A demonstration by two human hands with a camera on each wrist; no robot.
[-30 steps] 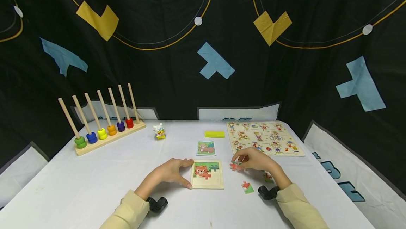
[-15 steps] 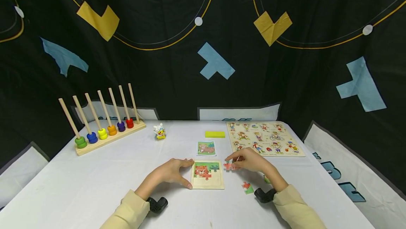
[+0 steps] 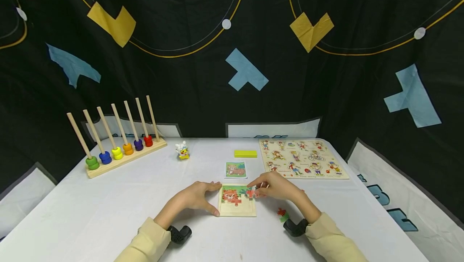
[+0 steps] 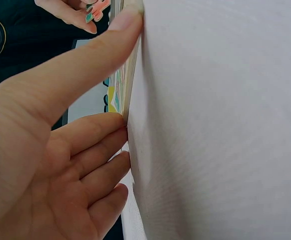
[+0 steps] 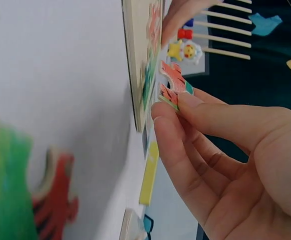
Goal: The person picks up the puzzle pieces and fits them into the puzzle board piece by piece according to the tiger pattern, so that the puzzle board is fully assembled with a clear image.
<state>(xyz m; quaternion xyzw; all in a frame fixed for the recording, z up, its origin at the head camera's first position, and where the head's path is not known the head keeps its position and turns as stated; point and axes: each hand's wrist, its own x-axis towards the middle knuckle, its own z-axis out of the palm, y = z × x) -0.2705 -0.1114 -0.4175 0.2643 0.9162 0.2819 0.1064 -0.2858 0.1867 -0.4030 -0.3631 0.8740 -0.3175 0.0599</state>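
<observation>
A square wooden jigsaw board [image 3: 243,212] lies on the white table, with a tiger's face and a green piece filling its upper part. At its left edge is my left hand [image 3: 197,195], thumb [image 4: 123,22] against the near corner and fingertips by the far one, fingers fairly straight. My right hand [image 3: 277,185] pinches an orange, striped puzzle piece [image 5: 171,80] between thumb and fingers, tilted over the board's upper right part. Beside the right wrist lies a loose red-and-green puzzle piece [image 3: 283,215]; another is mostly hidden behind the right forearm.
Behind the board lie a picture card [image 3: 235,169] and a yellow block [image 3: 245,154]. A large figure puzzle [image 3: 302,159] lies at the back right. A small toy figure [image 3: 182,150] and a peg stand with coloured rings [image 3: 127,160] stand to the left.
My right hand has moved left with the pinched puzzle piece, from the table right of the board to over the board's right side. The left hand has kept its place.
</observation>
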